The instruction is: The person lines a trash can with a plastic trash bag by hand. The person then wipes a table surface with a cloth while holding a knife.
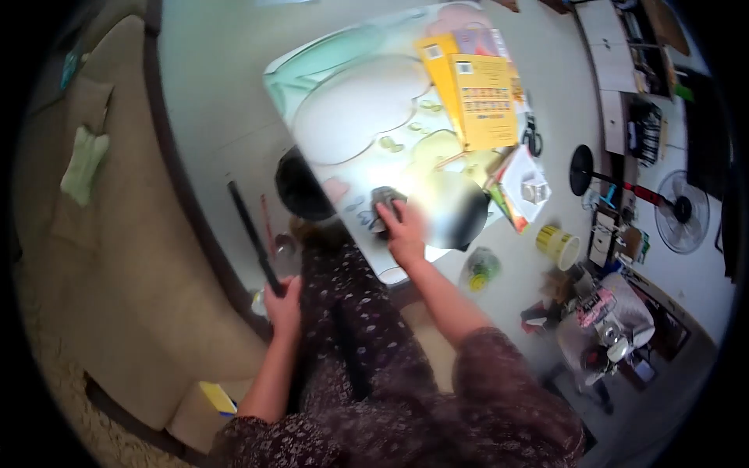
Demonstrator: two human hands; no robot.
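My left hand (285, 303) is wrapped round the lower end of a long dark stick (252, 232), which points up and away from me beside the sofa. On the patterned table (351, 117), near its close edge, my right hand (404, 232) has its fingers on a dark grey object (381, 204) too small to name. Right of that hand lies a round dark item (470, 218), partly washed out by glare. Yellow books (485, 105) are stacked at the table's far right, with scissors (532, 135) beside them.
A brown sofa (140, 265) runs along the left. Below the table's left edge is a black round object (300, 186). Right of the table, a yellow-and-white bin (557, 245), a plastic bag (481, 269) and a fan (682, 209) stand on the floor.
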